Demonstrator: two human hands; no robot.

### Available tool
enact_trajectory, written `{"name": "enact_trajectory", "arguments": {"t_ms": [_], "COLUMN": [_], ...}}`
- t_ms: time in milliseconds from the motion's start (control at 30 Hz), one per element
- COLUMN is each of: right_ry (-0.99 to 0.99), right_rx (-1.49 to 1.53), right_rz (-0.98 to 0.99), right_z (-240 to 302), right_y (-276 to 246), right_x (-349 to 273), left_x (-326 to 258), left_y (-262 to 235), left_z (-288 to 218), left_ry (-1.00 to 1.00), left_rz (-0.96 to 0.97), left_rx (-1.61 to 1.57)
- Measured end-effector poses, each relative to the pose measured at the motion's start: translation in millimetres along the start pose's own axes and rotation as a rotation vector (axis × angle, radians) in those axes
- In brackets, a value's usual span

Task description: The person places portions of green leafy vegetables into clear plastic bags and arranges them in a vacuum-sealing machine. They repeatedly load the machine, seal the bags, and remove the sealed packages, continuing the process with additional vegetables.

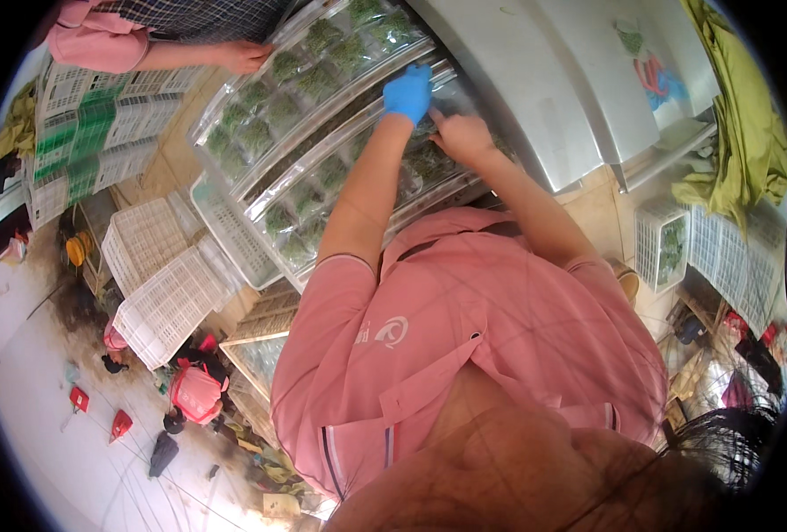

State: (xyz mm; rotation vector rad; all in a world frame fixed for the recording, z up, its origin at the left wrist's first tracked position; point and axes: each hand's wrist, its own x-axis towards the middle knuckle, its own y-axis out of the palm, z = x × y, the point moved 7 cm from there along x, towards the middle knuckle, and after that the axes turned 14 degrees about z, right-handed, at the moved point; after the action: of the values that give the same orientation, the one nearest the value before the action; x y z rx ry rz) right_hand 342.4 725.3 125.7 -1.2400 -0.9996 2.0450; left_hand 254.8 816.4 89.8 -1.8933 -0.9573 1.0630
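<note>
A clear plastic tray of green herb bundles (358,191), sealed under film in rows of pockets, lies on a packing line just ahead of a worker in a pink shirt, with a second tray (309,75) running beside it farther out. The worker's left hand (409,92), in a blue glove, rests fingers-down on the film at the near tray's far end; the bare right hand (462,136) sits just beside it, fingers curled against the same edge, though whether it pinches anything cannot be told. A co-worker's hand (242,56) touches the farther tray's edge. A grey metal machine housing (535,89) stands close to the right, white slotted crates (167,293) to the left. With both hands pressing near the housing, fingers could be caught, and uneven pressure might likely tear the film or shift the bundles.
</note>
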Motion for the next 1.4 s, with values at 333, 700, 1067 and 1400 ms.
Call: {"name": "enact_trajectory", "arguments": {"t_ms": [333,700,1067,1400], "right_ry": [-0.021,0.032,0.078,0.230], "right_rx": [-0.098,-0.137,-0.012,0.029], "right_rz": [-0.009,0.034,-0.040,-0.014], "right_z": [-2.8,-8.6,-12.2,-17.5], "right_y": [8.6,-6.8,-6.1,-8.9], "right_x": [14.9,-12.2,-5.9,9.0], "left_x": [6.0,-5.8,-32.4,-33.1], "left_y": [-8.3,-5.0,-3.5,-2.3], "left_z": [-1.8,7.0,45.9,48.0], "left_ry": [0.090,-0.222,-0.373,-0.325], "left_rz": [-0.065,0.043,-0.143,-0.241], "left_rx": [-0.033,-0.079,-0.198,-0.156]}}
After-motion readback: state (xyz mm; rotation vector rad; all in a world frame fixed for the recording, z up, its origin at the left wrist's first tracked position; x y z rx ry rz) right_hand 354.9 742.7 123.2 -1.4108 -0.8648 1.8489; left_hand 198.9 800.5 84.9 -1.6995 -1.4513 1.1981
